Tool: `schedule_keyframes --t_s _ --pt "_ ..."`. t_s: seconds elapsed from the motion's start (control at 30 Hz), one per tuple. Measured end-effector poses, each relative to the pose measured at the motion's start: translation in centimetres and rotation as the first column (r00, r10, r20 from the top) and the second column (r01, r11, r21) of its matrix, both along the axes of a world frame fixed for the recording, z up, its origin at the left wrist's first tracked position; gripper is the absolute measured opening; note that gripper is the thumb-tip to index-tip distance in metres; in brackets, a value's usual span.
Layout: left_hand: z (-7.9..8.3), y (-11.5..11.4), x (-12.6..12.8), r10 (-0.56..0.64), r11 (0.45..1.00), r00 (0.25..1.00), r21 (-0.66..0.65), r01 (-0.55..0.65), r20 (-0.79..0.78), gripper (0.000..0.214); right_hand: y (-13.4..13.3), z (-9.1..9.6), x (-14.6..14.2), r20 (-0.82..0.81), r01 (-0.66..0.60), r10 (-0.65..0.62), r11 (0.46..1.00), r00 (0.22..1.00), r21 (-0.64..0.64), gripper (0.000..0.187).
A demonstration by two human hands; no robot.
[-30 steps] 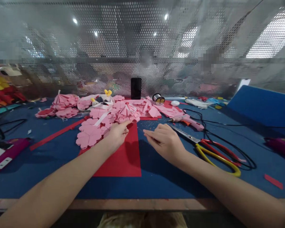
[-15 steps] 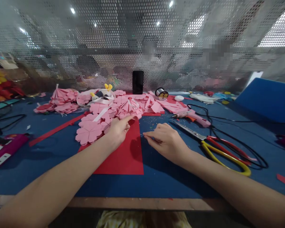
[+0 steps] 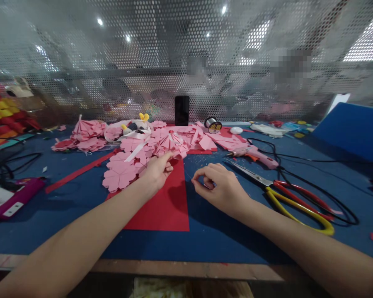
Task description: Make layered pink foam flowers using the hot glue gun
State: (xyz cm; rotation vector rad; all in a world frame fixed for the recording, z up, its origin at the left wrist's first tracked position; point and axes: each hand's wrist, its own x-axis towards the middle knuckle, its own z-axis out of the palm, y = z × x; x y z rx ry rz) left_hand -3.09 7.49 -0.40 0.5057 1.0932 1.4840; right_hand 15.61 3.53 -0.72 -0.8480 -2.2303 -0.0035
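My left hand [image 3: 159,169] is closed in a pinch on the lower edge of a pink folded-paper flower [image 3: 171,142], which has a small red bead at its peak. My right hand [image 3: 219,182] hovers over the blue table, thumb and forefinger pressed together on what looks like a thin, clear thread [image 3: 189,176], very faint. Under my left hand lies a sheet of red paper [image 3: 164,211]. Flat pink paper blossoms [image 3: 119,171] are spread left of it. Large scissors [image 3: 279,188] with red and yellow handles lie right of my right hand.
A pink glue gun [image 3: 257,156] with a black cord rests beyond the scissors. At the back stand a black phone [image 3: 182,111] and a spool of line [image 3: 213,125]. More folded pink flowers [image 3: 88,132], a red strip [image 3: 81,171] and a magenta device [image 3: 18,198] lie to the left.
My right thumb and forefinger now form a rounder loop, and the hand sits slightly lower. My left hand keeps its pinch on the flower. The whole view has shifted a little.
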Motion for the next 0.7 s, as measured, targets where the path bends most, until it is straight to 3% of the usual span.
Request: schedule_keyframes --t_s 0.2,0.33,0.57,0.7 --pt "-0.3 0.1 0.0 0.028 1.000 0.999 -0.012 -0.028 -0.043 0.025 -0.2 -0.3 -0.3 0.109 -0.100 0.109 0.991 0.988 -0.086 0.008" --pt "-0.2 0.3 -0.1 0.059 0.998 0.995 -0.030 -0.061 -0.077 0.023 -0.5 -0.3 -0.4 0.142 -0.170 0.175 0.984 0.974 -0.049 0.011" --pt "0.0 0.6 0.0 0.122 0.993 0.988 0.003 -0.122 -0.093 0.029 -0.8 -0.1 -0.3 0.108 -0.151 0.152 0.988 0.982 -0.016 0.013" --pt "0.4 0.2 0.3 0.098 0.995 0.994 -0.002 -0.098 -0.048 0.026 -1.2 0.0 -0.4 0.181 -0.168 0.169 0.986 0.969 -0.018 0.014"
